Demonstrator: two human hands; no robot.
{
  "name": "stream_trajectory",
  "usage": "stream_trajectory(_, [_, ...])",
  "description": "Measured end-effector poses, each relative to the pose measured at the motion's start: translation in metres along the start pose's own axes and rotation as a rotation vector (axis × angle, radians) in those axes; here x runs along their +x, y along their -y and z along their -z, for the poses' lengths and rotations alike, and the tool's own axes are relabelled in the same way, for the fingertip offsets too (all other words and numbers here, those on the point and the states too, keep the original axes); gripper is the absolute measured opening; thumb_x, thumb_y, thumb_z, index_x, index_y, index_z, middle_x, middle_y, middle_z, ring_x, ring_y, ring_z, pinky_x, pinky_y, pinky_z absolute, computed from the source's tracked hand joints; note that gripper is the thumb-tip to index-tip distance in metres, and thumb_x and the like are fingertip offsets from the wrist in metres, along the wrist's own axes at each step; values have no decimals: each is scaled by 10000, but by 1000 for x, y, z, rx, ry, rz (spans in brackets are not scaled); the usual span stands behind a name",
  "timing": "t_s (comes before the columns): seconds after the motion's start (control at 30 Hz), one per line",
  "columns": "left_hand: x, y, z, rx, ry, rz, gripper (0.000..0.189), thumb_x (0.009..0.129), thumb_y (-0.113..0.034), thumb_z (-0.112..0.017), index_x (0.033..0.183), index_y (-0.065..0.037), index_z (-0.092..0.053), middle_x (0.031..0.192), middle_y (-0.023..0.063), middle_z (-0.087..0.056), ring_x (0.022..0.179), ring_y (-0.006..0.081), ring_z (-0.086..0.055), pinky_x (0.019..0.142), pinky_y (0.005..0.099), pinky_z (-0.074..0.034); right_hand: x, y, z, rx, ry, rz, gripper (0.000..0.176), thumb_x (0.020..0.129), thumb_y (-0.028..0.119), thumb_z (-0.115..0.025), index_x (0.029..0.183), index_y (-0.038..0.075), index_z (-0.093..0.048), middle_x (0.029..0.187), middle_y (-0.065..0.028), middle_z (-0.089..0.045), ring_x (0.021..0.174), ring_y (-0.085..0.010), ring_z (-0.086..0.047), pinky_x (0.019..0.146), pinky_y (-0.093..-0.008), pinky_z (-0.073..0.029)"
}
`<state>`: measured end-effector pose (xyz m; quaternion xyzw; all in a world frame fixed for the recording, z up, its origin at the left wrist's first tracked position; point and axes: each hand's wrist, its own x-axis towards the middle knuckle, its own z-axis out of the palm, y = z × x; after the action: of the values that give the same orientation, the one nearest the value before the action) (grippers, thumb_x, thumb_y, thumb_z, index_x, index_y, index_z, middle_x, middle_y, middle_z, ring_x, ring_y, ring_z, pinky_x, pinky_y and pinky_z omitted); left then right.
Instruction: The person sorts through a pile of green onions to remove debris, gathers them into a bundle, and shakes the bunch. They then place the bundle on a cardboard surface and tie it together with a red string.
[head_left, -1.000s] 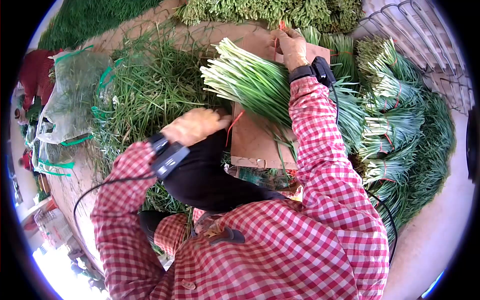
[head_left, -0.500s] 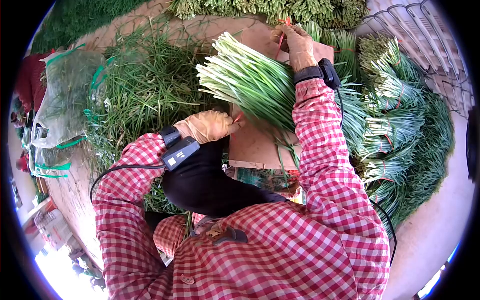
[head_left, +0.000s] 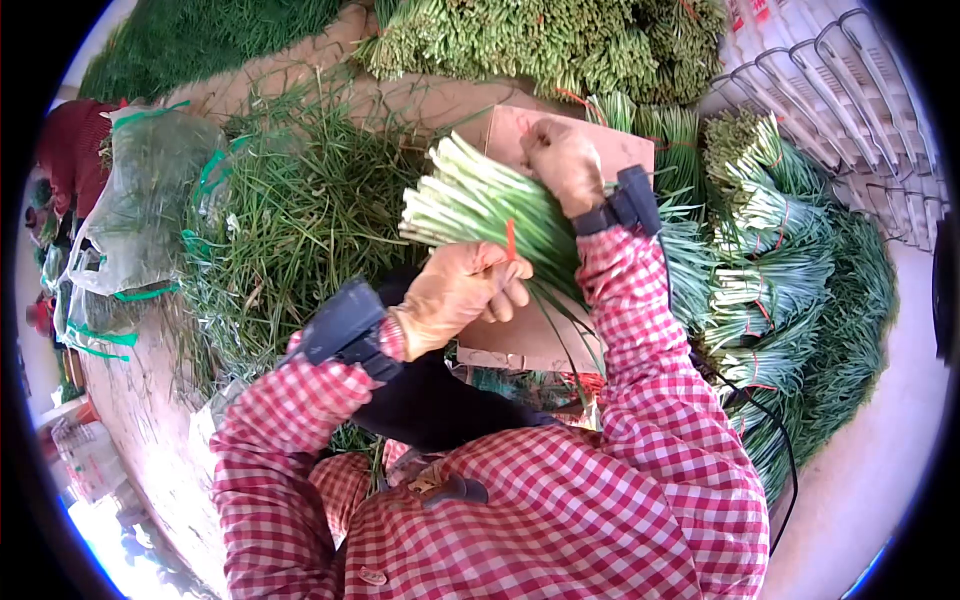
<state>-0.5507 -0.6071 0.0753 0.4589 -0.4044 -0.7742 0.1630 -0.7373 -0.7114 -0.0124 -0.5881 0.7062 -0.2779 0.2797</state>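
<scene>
A bunch of garlic chives [head_left: 480, 190], with white stem ends pointing left and green leaves to the right, lies across a cardboard box [head_left: 625, 146]. My left hand [head_left: 465, 290], in a tan glove, is closed at the bunch's near side. Its fingers pinch a red tie [head_left: 510, 238] that stands up against the stems. At the far side of the bunch my right hand [head_left: 565, 165], gloved too, is closed. A bit of red shows at its fingertips; the tie's run under the bunch is hidden.
Tied bunches of chives [head_left: 765, 290] are stacked on the right, beside a white rack [head_left: 830, 90]. Loose green leaves [head_left: 310, 200] lie heaped on the left, near a clear plastic bag [head_left: 150, 200]. More bundles [head_left: 540, 45] lie at the back. A person in dark red [head_left: 75, 155] is far left.
My left hand has moved right and onto the bunch, raising its red tie end. My right hand has come down and in, close to the stems. The view has shifted slightly.
</scene>
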Motion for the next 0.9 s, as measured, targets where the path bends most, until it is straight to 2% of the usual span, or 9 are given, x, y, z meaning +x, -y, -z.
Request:
stream_trajectory(0.1, [14,2,-12,-85,-69,-53,202,965,-192,-511,916,-31,-623,740,39,-660,525,56,-555,467,183,-410,-30,24,1,-55,-6,87,223,868,272,-583,885,62,-655,742,-181,-645,674,-335,-638,621,-367,-502])
stream_trajectory(0.13, [20,6,-11,-108,-79,-66,199,965,-186,-508,890,-37,-616,732,41,-659,514,56,-550,461,182,-406,-36,28,2,-28,46,122,198,865,237,-592,877,49,-653,756,-200,-634,681,-348,-624,611,-368,-488])
stream_trajectory(0.2, [24,2,-10,-59,-131,-60,195,958,-183,-514,861,-42,-609,708,44,-656,486,62,-539,447,184,-398,-51,35,2,28,6,181,248,884,292,-566,850,69,-667,752,-220,-616,701,-383,-615,615,-423,-497])
stream_trajectory(0.3, [30,-6,-5,-23,-140,-35,194,947,-185,-529,829,-49,-600,670,47,-647,448,71,-524,425,188,-386,-61,36,7,279,36,148,202,870,260,-600,905,77,-678,774,-220,-621,684,-367,-604,619,-382,-494])
stream_trajectory(0.4, [41,-13,2,-71,-55,-57,209,936,-182,-537,803,-31,-595,638,68,-637,411,93,-515,382,205,-380,-60,35,15,330,130,-5,180,848,217,-641,950,73,-680,747,-176,-645,632,-273,-611,621,-337,-485])
stream_trajectory(0.5, [50,-18,4,-40,-50,-39,260,932,-218,-534,789,-8,-590,619,88,-633,398,108,-520,364,215,-383,-51,1,-1,598,159,-89,161,827,159,-670,939,43,-674,746,-95,-671,621,-148,-587,617,-305,-481])
stream_trajectory(0.6, [56,-28,8,90,0,22,302,934,-246,-517,774,1,-586,611,105,-633,390,128,-526,354,219,-386,-53,-5,11,773,232,-262,159,803,109,-694,930,17,-669,780,-25,-678,678,-79,-566,634,-273,-481])
stream_trajectory(0.77, [62,-40,8,195,10,124,279,924,-190,-495,757,14,-586,619,126,-632,391,149,-548,334,235,-401,-52,-14,4,708,201,-155,156,816,98,-688,949,19,-665,805,-31,-680,705,-81,-582,667,-245,-489])
stream_trajectory(0.9, [65,-34,14,145,27,102,260,904,-160,-501,759,41,-581,630,139,-622,412,177,-574,341,244,-426,-61,4,16,643,172,-151,183,810,114,-699,963,19,-665,798,-32,-678,706,-80,-582,673,-247,-492])
